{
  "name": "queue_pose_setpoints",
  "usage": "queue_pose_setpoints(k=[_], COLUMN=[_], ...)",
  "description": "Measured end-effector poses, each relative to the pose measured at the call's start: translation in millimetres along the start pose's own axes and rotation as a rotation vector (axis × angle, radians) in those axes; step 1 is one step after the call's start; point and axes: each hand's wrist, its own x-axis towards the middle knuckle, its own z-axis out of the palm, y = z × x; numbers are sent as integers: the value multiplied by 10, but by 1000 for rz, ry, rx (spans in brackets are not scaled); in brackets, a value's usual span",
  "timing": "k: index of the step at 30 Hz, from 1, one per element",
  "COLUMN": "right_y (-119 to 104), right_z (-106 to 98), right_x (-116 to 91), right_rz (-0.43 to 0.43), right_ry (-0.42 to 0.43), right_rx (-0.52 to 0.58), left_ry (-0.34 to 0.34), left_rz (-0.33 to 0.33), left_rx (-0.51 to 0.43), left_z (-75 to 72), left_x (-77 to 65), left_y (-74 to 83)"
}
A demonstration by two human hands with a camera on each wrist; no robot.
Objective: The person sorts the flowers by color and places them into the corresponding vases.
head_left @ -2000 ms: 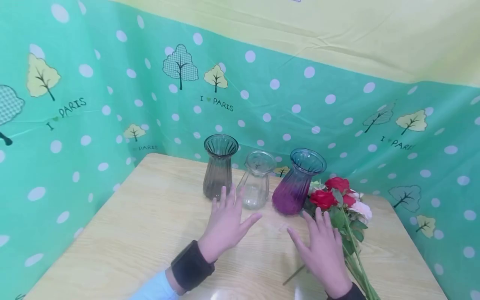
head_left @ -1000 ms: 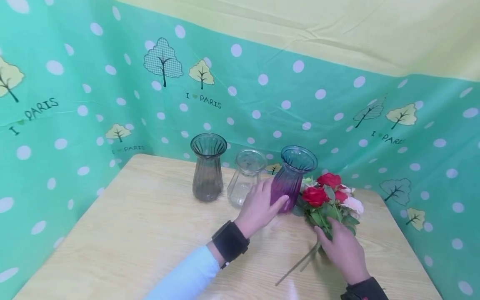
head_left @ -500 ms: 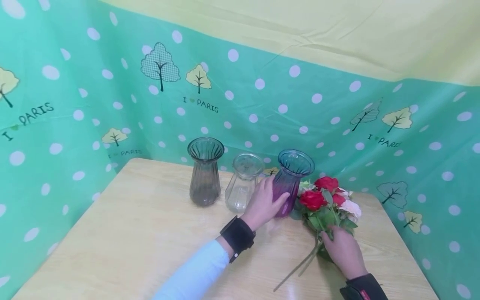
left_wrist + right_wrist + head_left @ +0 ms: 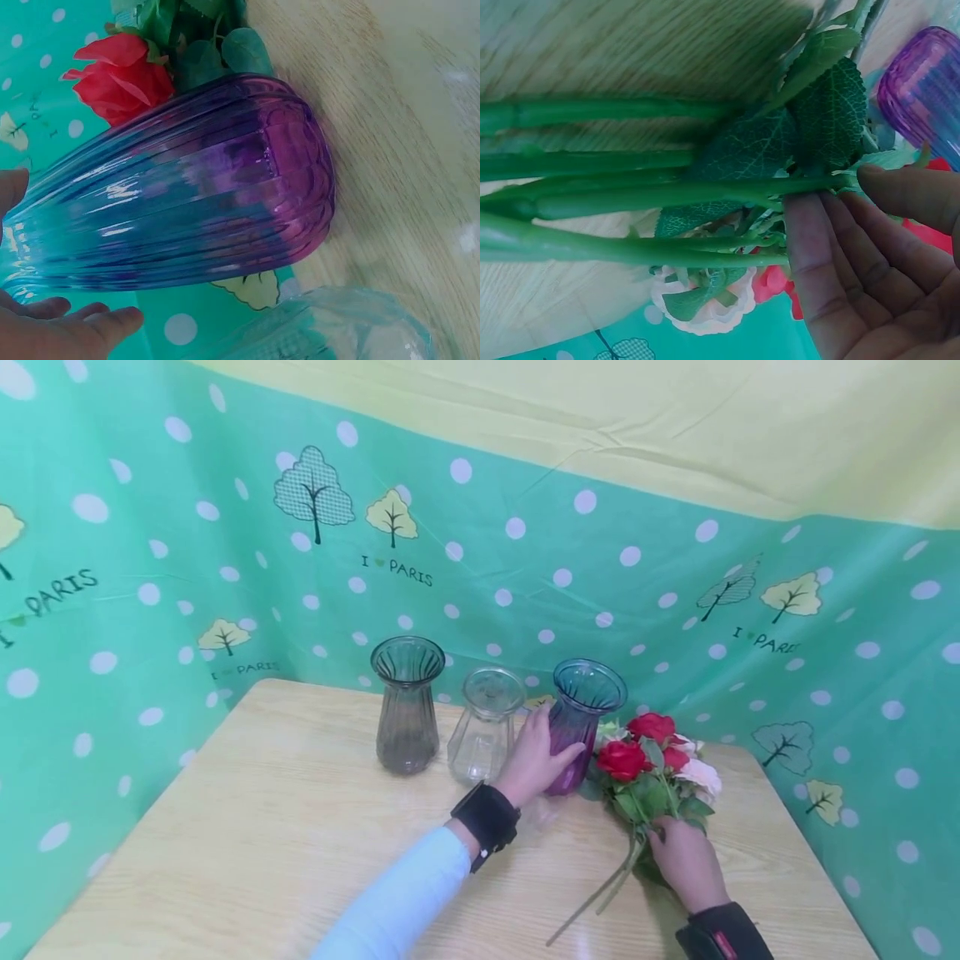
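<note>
A vase, teal at the rim and purple at the base, stands on the table. My left hand holds it from the left, thumb in front and fingers along its far side; the left wrist view shows thumb and fingers either side of the neck. To its right lies a bunch of flowers, red and pale pink with green leaves. My right hand pinches a green stem just below the leaves, thumb against fingertips. Other stems run alongside it. Part of the bunch is hidden behind that hand.
A clear glass vase stands left of the left hand, close to the purple one. Further left is a smoky grey vase. Behind the wooden table hangs a green dotted curtain.
The left hand has moved right from in front of the grey and clear vases onto the purple vase. The right hand has come down onto the flower stems, its fingers closing there.
</note>
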Motion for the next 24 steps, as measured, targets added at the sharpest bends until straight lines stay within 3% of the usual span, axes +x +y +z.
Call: queue_pose_setpoints(k=[7, 15, 24], right_y=[24, 24, -16], right_z=[31, -2, -360], right_x=[45, 71, 69], right_rz=[-45, -44, -78], right_ry=[41, 31, 157], right_rx=[-15, 1, 102], left_ry=[-15, 1, 7], left_rz=[-29, -19, -13], left_rx=[3, -1, 9], left_z=[45, 111, 123], left_x=[38, 48, 71], left_y=[-5, -20, -66])
